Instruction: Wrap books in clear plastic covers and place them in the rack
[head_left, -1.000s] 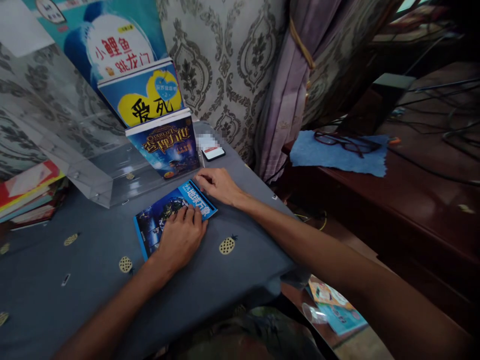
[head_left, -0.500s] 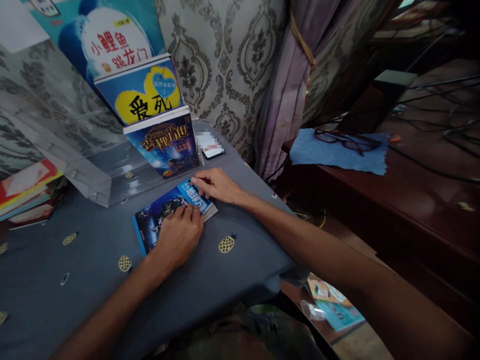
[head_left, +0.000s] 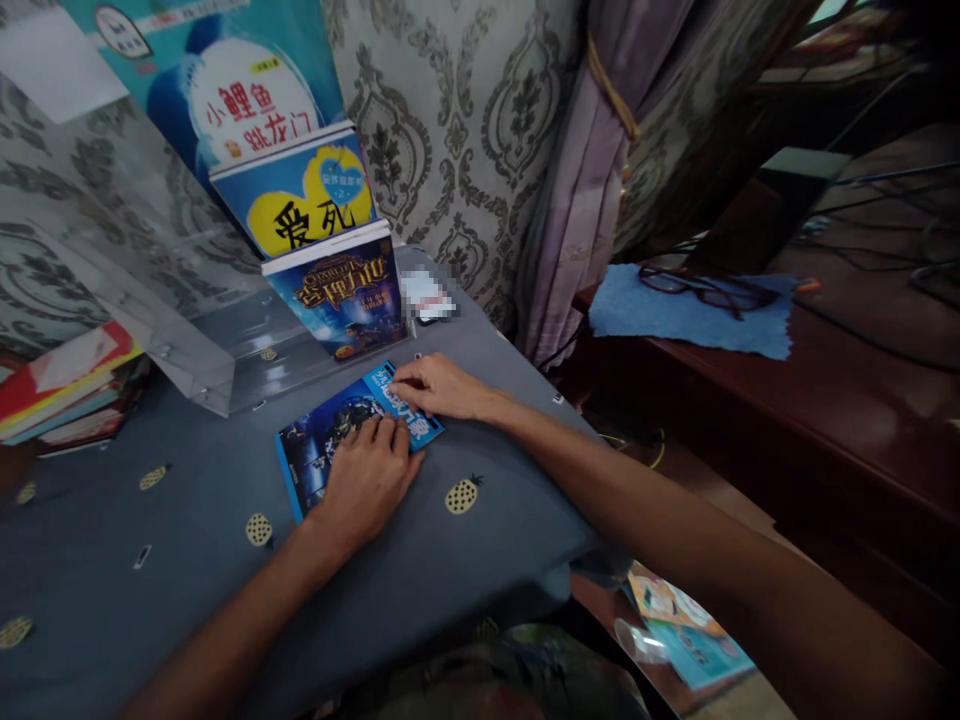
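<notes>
A blue paperback book point(head_left: 311, 455) lies face up and at a slant on the grey tablecloth, with Chinese lettering along its right end. My left hand point(head_left: 369, 465) rests over the lower edge of the cover, its fingers laid flat on the picture and the lettering. At the upper right part of the cover, my right hand point(head_left: 442, 388) has its fingers curled, the tips together at the lettering. Whether something thin is between those fingertips is hidden.
Behind the book, a clear acrylic stand point(head_left: 202, 385) holds several upright books, a dark blue one point(head_left: 345, 300) in front. A phone-like object point(head_left: 433, 300) lies beside it. Stacked books point(head_left: 71, 390) sit at left. Glasses point(head_left: 705, 290) lie on a blue cloth point(head_left: 622, 315) at right.
The book's right end showed white page edges beneath the cover; now the cover lies over them. My left hand has shifted slightly toward that end. The whole view has moved a little.
</notes>
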